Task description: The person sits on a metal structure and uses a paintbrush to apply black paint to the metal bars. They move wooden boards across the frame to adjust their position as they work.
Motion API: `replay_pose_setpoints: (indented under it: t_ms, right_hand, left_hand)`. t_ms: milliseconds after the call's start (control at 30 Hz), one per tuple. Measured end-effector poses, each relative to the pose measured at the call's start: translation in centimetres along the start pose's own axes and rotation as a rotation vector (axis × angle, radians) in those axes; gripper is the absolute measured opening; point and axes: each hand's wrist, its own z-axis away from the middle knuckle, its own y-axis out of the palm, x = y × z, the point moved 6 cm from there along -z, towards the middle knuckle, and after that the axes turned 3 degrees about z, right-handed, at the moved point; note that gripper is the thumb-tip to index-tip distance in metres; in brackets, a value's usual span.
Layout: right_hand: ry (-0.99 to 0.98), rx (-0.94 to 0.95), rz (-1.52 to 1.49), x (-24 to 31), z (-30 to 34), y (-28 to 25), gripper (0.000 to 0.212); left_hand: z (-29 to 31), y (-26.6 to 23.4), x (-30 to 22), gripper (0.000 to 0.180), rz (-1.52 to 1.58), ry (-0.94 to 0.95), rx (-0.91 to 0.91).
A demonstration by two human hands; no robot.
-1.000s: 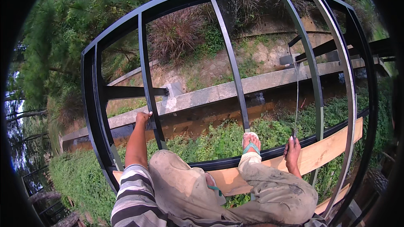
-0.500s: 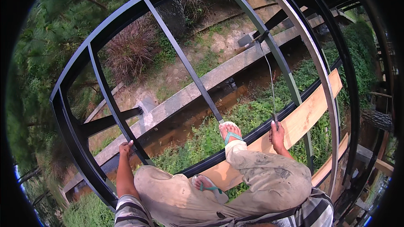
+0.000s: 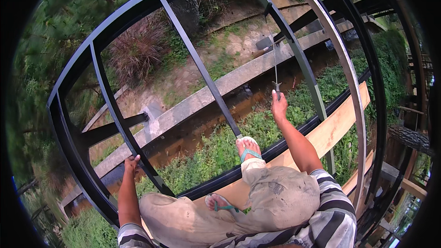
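My right hand [image 3: 279,106] is closed round the dark grip of a long thin-wired tool that looks like a small paint roller [image 3: 275,64]. Its dark far end touches the grey-green metal bar [image 3: 298,50]. My left hand [image 3: 132,164] is wrapped on a dark metal bar [image 3: 110,94] of the curved frame. I sit with my knees apart, one sandalled foot [image 3: 248,149] against the foot of the middle bar [image 3: 197,62], the other foot on a wooden plank [image 3: 337,126].
The curved black frame rim [image 3: 115,16] arches ahead over open gaps. Below lie green plants [image 3: 202,160], a brown water channel [image 3: 183,138] and a concrete ledge [image 3: 193,105]. A pale curved bar [image 3: 342,50] and more dark beams stand on the right, near a log [image 3: 409,138].
My right arm has stretched forward and left, and the roller's dark end has shifted farther up the grey-green bar. My left hand keeps its hold on the dark bar.
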Motion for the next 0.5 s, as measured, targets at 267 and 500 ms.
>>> replay_pose_setpoints:
  t_ms: [267,500]
  right_hand:
    - [-0.103,-0.053,0.063,7.2,-10.3,7.0,0.045]
    - [0.031,0.077,0.035,16.6,-16.0,11.7,0.058]
  left_hand:
    - [1.3,0.8,-1.2,0.038,0.045,0.103,-0.072]
    - [2.7,0.6,-0.9,0.040,0.069,0.082,-0.167]
